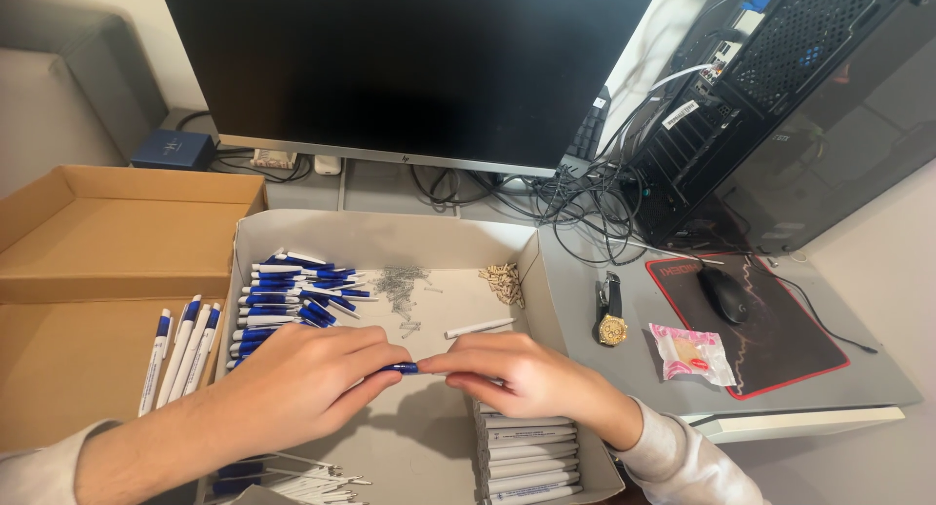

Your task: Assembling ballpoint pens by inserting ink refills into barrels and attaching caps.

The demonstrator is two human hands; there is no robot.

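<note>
Pinching a blue pen part (400, 368) between left hand (297, 383) and right hand (517, 373), both clamped on it | step: joining halves | next: likely needing the white barrel (480, 328) lying just beyond the right hand

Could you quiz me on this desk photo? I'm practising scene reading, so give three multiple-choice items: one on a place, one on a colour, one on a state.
1. Where does the gold wristwatch lie?
A. inside the grey tray
B. on the desk between the tray and the mouse pad
C. on the cardboard box

2. What colour is the pen part held between the hands?
A. blue
B. red
C. green

3. What state is the monitor in?
A. showing a picture
B. dark
C. lying flat

Key:
1 B: the wristwatch sits right of the tray, left of the mouse pad.
2 A: the left hand and right hand pinch a blue pen part.
3 B: the monitor is black, upright.
</note>
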